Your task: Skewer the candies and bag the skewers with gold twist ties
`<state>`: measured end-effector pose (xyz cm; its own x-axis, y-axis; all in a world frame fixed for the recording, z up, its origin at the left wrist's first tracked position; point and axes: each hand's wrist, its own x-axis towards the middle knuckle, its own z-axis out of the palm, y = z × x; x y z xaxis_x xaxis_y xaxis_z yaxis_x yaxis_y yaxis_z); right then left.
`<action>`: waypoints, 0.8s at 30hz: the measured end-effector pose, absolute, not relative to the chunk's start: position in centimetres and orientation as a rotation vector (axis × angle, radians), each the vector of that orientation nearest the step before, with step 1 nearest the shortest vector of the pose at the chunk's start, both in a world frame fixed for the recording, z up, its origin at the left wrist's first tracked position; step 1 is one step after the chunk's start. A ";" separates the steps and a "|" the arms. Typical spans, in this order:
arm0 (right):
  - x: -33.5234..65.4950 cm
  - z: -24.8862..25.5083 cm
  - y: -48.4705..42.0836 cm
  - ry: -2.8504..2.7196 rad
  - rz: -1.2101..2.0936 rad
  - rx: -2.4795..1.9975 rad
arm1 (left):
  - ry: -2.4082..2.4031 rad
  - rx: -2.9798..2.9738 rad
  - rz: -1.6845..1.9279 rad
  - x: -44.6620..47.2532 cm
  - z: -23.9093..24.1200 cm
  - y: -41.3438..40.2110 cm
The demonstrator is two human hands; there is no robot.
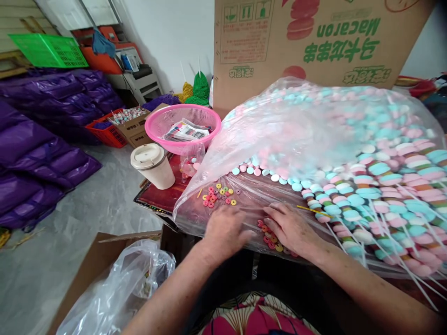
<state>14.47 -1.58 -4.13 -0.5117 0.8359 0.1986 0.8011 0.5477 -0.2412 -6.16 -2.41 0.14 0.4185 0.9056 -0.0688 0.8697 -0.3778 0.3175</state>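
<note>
My left hand (225, 230) rests palm down on a clear plastic sheet (251, 190) at the table's near edge, fingers curled under and hidden. My right hand (289, 228) lies beside it, fingers bent over a small heap of coloured ring candies (270, 237). A thin yellow stick (309, 210) pokes out past the right hand's fingers. More ring candies (218, 195) lie scattered just beyond the left hand. To the right is a pile of pink, white and teal macaron candy skewers (377, 195) on white sticks.
A lidded paper cup (153, 165) and a pink basket (181, 125) with printed packets stand at the table's left. A large Macaron carton (314, 42) rises behind. An open cardboard box with a plastic bag (118, 279) sits lower left. Purple bags (42, 139) cover the floor.
</note>
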 end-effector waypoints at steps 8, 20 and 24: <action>18.3 -2.0 -1.1 -2.700 0.512 -1.488 | 1.454 2.132 -0.004 0.7 0.4 -0.8; 17.9 -2.0 -0.8 -2.513 0.895 -1.552 | 1.293 1.724 0.511 2.0 -1.7 0.2; 17.5 -1.7 -0.5 -2.401 0.943 -1.623 | 1.298 1.546 0.575 1.9 -1.8 0.3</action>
